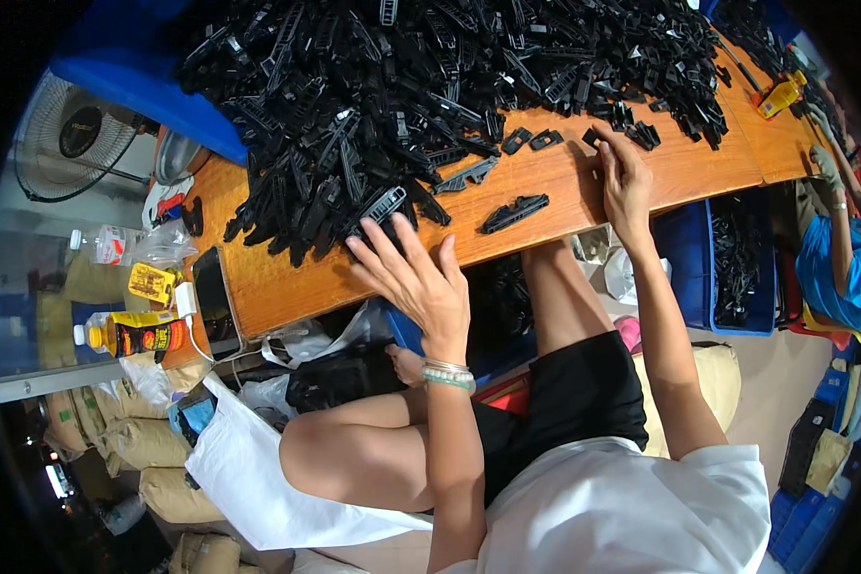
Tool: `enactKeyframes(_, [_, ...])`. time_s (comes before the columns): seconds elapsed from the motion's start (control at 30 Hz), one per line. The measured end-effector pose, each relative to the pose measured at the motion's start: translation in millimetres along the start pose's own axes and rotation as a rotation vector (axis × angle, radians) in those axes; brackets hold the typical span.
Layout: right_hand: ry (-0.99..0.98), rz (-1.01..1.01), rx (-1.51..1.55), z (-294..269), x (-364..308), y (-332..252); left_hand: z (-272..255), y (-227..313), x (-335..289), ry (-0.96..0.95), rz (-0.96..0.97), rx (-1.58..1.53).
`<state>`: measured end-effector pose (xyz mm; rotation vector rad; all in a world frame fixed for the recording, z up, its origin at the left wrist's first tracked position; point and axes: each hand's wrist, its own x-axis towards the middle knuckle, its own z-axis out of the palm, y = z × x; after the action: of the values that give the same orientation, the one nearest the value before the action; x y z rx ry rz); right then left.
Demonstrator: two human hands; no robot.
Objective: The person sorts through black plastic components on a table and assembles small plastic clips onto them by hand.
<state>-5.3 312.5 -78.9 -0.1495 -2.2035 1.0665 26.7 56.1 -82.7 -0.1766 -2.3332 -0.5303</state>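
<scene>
My left hand is spread at the front edge of a large heap of black plastic parts. Its fingertips lie by a ribbed black plastic piece, and I cannot tell whether they touch it. Further right, my right hand has its fingers extended, with the fingertips at a small black plastic part on the wooden table. Two similar small black clips lie left of that hand. Between my hands rest a long black slotted part and a greyish-black bracket.
A blue bin of black parts stands below the table at right. A fan, a yellow-labelled bottle and a phone are at left. At far right a co-worker in a blue top reaches to the table.
</scene>
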Motion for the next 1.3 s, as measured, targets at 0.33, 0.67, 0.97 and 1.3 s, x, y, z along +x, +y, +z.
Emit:
enactKeyframes(0.33, [0.065,-0.102,0.097,-5.9,-11.0,-15.5,5.4,3.9,-3.2,0.101,0.153,-0.195])
enactKeyframes(0.67, [-0.622,0.571,0.867,-14.7,-105.1,-107.0,-8.0,63.3,7.4,0.128,-0.177,-0.779])
enactKeyframes(0.97, [-0.239,0.615,0.898,0.0,-93.0,-96.2,-6.6,72.6,0.8,-0.043,-0.232,-0.880])
enactKeyframes(1.3, [-0.330,0.318,0.478,-9.8,-60.7,-74.0,-2.3,53.0,10.6,-0.238,-0.096,-0.663])
